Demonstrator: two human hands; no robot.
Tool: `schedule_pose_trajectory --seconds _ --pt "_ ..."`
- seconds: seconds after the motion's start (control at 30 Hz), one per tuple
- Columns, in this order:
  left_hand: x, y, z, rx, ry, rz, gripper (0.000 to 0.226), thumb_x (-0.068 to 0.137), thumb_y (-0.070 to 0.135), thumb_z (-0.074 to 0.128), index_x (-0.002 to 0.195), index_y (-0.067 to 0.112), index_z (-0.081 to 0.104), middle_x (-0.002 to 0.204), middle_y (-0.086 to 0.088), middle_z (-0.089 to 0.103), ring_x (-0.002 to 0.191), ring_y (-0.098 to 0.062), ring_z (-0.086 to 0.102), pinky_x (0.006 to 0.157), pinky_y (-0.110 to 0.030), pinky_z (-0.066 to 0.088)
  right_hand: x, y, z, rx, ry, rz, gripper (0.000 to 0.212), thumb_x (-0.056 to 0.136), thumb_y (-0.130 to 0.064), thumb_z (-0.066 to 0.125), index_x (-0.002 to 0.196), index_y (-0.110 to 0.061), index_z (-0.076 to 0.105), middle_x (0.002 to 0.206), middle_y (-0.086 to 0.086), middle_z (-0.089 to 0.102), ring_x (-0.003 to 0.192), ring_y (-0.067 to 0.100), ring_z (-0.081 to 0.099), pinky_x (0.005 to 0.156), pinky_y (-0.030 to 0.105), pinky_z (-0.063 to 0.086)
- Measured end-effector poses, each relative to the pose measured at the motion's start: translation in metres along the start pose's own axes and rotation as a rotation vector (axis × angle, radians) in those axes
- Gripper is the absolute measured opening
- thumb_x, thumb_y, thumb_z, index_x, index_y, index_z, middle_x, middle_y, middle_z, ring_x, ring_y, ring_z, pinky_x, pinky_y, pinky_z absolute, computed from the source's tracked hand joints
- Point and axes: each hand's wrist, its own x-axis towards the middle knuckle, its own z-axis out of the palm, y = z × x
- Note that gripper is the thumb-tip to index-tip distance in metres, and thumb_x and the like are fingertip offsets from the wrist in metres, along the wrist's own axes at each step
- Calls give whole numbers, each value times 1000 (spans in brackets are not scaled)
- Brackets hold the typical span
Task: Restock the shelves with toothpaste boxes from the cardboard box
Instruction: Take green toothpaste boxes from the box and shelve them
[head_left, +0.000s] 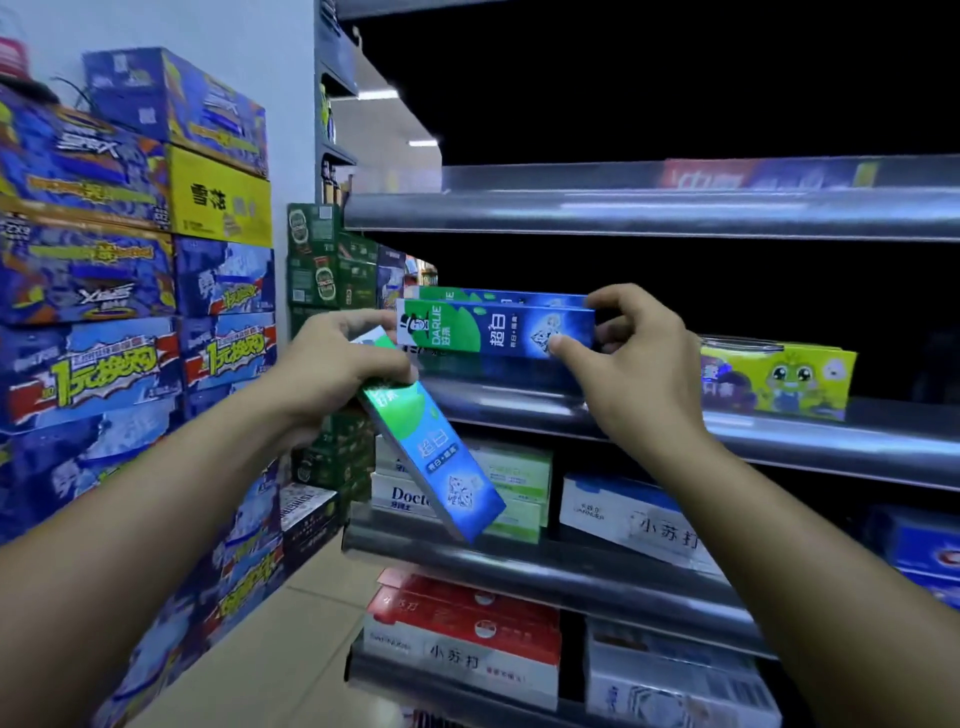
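Note:
My right hand (636, 364) pinches the right end of a green-and-blue toothpaste box (493, 330) that lies level on the middle shelf (519, 402), in front of another like box (498, 296). My left hand (337, 364) grips a second green-and-blue toothpaste box (436, 462) by its upper end; it hangs tilted down to the right in front of the shelf below. The left fingers also reach toward the left end of the level box. The cardboard box is out of view.
A yellow-green children's toothpaste box (776, 376) stands further right on the same shelf. White, green and red toothpaste boxes (467, 623) fill the lower shelves. Stacked blue and yellow drink cartons (130, 312) rise at the left, green ones (327, 260) behind.

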Motion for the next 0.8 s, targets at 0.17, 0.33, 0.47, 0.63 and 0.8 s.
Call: schedule_pose_trajectory --seconds 0.17,0.33,0.47,0.63,0.8 --pt "5 -4 4 113 -26 -18 56 76 -8 78 126 15 66 98 -5 71 51 -5 66 40 -18 45 -1 7 6 -85 -42 10 37 80 -39 84 112 -31 68 78 -18 57 84 19 63 73 34 51" --pt "15 0 6 207 -47 -103 59 75 -3 80 130 6 62 66 -5 68 37 -14 58 34 -20 39 5 2 8 -212 -78 56 35 84 -30 76 119 -29 70 100 -5 72 98 26 65 83 34 49" --pt "14 -2 6 314 -88 -107 72 75 4 83 141 7 54 93 -13 71 54 -15 71 40 -22 47 2 -1 8 -307 -169 80 29 89 -28 64 117 -27 71 105 1 74 105 30 64 97 45 48" --pt "11 -5 -1 280 -84 -84 67 75 3 82 136 14 57 108 -10 70 63 -18 75 44 -23 50 -1 -4 1 -275 -177 78 37 90 -29 63 127 -24 68 108 2 73 109 31 63 93 40 51" --pt "-1 -1 -9 72 65 2 58 64 3 83 115 23 66 118 -5 63 78 -32 73 57 -40 61 -32 -8 -16 -174 7 -168 26 89 -26 63 112 -17 73 90 -1 72 91 26 64 80 39 51"
